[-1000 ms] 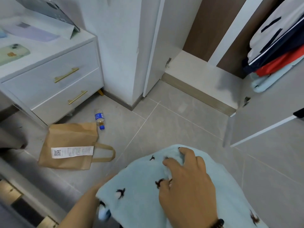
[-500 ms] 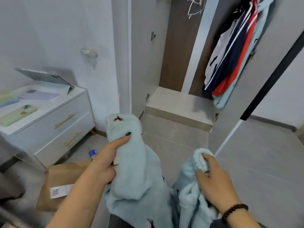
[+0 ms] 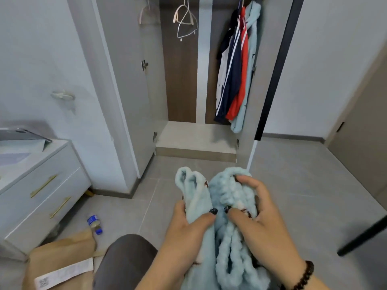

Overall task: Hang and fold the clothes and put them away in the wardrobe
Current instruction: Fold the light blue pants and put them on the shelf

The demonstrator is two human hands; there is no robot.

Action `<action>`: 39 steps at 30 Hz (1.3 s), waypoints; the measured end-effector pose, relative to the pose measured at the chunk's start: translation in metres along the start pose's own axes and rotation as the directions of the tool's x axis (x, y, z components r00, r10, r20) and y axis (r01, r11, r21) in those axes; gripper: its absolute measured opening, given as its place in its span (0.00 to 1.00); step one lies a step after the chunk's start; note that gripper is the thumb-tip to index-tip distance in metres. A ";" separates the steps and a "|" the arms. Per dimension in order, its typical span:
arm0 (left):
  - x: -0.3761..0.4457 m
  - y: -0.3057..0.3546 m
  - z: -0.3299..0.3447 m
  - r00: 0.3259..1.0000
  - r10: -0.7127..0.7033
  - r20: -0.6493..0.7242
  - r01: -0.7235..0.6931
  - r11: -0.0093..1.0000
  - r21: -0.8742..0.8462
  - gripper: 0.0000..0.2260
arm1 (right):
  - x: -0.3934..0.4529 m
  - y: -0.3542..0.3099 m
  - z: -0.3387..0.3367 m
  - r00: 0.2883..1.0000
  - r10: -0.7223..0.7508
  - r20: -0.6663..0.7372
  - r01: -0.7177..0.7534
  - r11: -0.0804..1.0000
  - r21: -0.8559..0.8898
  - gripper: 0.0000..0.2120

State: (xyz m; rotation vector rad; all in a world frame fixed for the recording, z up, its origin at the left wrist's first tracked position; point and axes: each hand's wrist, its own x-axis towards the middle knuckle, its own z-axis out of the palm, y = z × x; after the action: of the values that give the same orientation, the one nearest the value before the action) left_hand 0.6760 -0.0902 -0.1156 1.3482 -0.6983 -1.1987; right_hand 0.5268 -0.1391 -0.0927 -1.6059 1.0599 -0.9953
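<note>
Far left of the fingers: white drawer unit with gold handles, papers on its surface. Below it on the floor, left of the left hand: plastic bottle with blue label, lying down, just beside a brown paper bag with a white label. A dark-clad knee sits between bag and left forearm.

Left hand: fingers curled round a rolled end of the light blue fleece garment, thumb on top, dark nail polish. That rolled end sticks up above the fingers. Right hand: fingers clenched on a bunched-up section of the same garment, thumb pressing in, fingertips hooked over the top of the bunch. Bead bracelet on the right wrist. Both thumbs nearly meet; garment fills the gap between hands and hangs below them.

Beyond the fingers: open wardrobe, empty hangers up left on the rail, hung clothes (white, navy, red, light blue) on the right side. Dark bar at far right, low.
</note>
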 end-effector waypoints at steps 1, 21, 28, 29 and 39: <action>-0.002 -0.008 0.005 1.000 -0.006 0.009 0.006 1.000 0.000 0.14 | -0.006 0.003 0.001 1.000 0.009 -0.003 -0.009 1.000 0.007 0.26; -0.016 -0.040 -0.006 0.992 -0.058 0.115 0.063 0.997 -0.042 0.15 | -0.048 0.003 0.017 0.977 0.159 0.144 -0.131 0.974 -0.186 0.35; -0.024 -0.035 -0.019 0.985 -0.116 0.127 0.128 0.988 -0.090 0.11 | -0.037 0.013 0.006 0.971 0.222 0.084 -0.215 0.973 -0.087 0.20; -0.025 -0.035 -0.021 0.981 -0.118 0.156 0.133 0.987 -0.089 0.12 | -0.035 0.014 0.004 0.972 0.227 0.061 -0.222 0.972 -0.078 0.19; -0.034 -0.023 -0.008 0.959 0.020 0.284 -0.001 0.998 -0.067 0.14 | -0.034 0.014 0.008 0.978 0.164 0.132 -0.159 0.986 -0.046 0.23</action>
State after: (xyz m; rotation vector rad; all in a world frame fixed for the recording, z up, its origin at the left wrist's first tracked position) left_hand 0.6678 -0.0515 -0.1304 1.1263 -0.8600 -1.4114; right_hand 0.5215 -0.1074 -0.1122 -1.5656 1.1001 -0.7526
